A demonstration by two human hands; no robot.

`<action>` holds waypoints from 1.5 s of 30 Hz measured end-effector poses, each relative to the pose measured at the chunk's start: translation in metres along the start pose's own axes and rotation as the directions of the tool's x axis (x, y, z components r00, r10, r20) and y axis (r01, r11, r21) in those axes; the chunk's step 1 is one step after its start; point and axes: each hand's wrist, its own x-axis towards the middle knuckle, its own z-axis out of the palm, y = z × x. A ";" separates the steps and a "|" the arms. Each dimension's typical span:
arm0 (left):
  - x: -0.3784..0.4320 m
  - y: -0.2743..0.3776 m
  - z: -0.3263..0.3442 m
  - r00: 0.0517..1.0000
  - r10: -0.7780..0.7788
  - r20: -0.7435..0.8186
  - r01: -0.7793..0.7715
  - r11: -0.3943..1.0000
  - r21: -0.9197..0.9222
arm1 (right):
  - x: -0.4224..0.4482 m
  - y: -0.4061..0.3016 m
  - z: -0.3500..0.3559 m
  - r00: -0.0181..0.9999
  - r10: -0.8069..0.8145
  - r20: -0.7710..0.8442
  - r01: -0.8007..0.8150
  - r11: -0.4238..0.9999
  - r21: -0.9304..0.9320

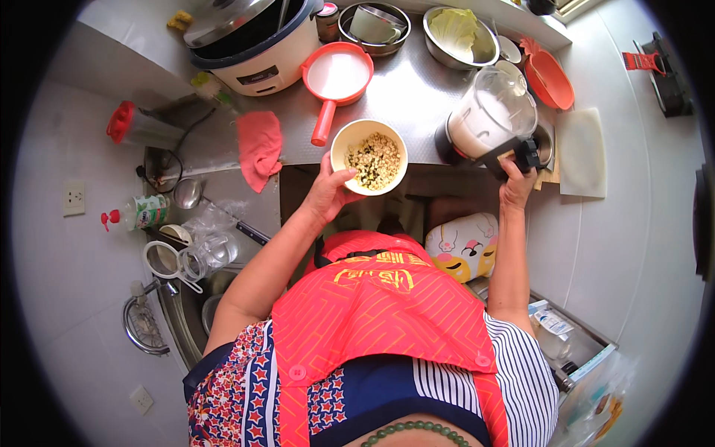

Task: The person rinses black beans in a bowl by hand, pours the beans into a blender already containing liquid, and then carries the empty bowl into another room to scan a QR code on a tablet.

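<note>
My left hand (329,193) grips the side of a pale bowl (369,125) at the counter's front edge, thumb over its rim. Chopped, light brown and dark green food bits (375,159) lie in the bowl. At the right, my right hand (515,181) is closed on the black handle of a clear blender jug (494,114). White liquid shows inside the jug, and its black base part is partly hidden behind it. Between jug and rice cooker, a red long-handled strainer or pan (338,72) holds something white; its exact kind is unclear.
A large rice cooker (268,72) stands at the back left, beside a metal bowl with a cup (377,28). Cabbage leaf lies in another steel bowl (486,50). A red cloth (260,148) hangs at the counter edge. A ladle (187,193) and plastic jars are near the sink (184,324).
</note>
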 end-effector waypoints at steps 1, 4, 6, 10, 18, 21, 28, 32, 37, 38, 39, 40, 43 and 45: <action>0.006 0.002 0.004 1.000 0.001 -0.006 -0.001 1.000 -0.007 | 0.000 -0.014 0.000 0.998 0.026 0.048 -0.025 1.000 -0.013; 0.026 0.004 0.014 1.000 0.029 0.008 -0.028 0.999 -0.027 | -0.001 -0.043 -0.006 0.980 0.070 0.184 -0.054 0.995 -0.087; 0.038 0.004 0.018 0.999 0.044 0.010 -0.043 0.998 -0.038 | 0.000 -0.056 -0.009 0.950 0.132 0.283 -0.076 0.977 -0.202; 0.058 -0.005 0.020 0.997 0.070 -0.010 -0.070 0.996 -0.049 | 0.003 -0.078 -0.006 0.890 0.228 0.395 -0.032 0.895 -0.445; 0.069 -0.017 0.020 0.995 0.070 -0.069 -0.074 0.996 -0.058 | 0.001 -0.108 0.028 0.753 0.359 0.551 0.168 0.705 -0.689; 0.068 -0.022 0.017 0.994 0.051 -0.095 -0.059 0.995 -0.080 | 0.004 -0.115 0.035 0.734 0.398 0.551 0.253 0.593 -0.765; 0.068 -0.032 0.016 0.995 0.027 -0.097 -0.036 0.995 -0.095 | 0.004 -0.120 0.040 0.730 0.336 0.596 0.354 0.559 -0.750; 0.069 -0.035 0.018 0.998 0.019 -0.065 -0.027 0.991 -0.127 | 0.007 -0.124 0.033 0.711 0.363 0.603 0.367 0.539 -0.758; 0.068 -0.032 0.021 1.000 0.000 -0.020 -0.004 0.985 -0.171 | 0.008 -0.133 0.030 0.707 0.366 0.605 0.379 0.525 -0.762; 0.067 -0.032 0.021 1.000 -0.010 0.003 0.010 0.981 -0.195 | 0.009 -0.134 0.027 0.704 0.365 0.610 0.377 0.535 -0.756; 0.067 -0.032 0.021 1.000 -0.009 0.004 0.009 0.981 -0.192 | 0.010 -0.133 0.024 0.706 0.361 0.610 0.377 0.537 -0.755; 0.066 -0.032 0.021 1.000 -0.012 0.025 0.017 0.974 -0.227 | 0.011 -0.132 0.019 0.725 0.340 0.599 0.338 0.581 -0.740; 0.064 -0.029 0.024 0.995 -0.001 0.096 0.033 0.945 -0.324 | 0.012 -0.128 0.006 0.755 0.303 0.581 0.238 0.699 -0.674; 0.062 -0.020 0.029 0.989 0.015 0.145 0.042 0.924 -0.380 | 0.012 -0.124 -0.004 0.768 0.285 0.574 0.173 0.770 -0.614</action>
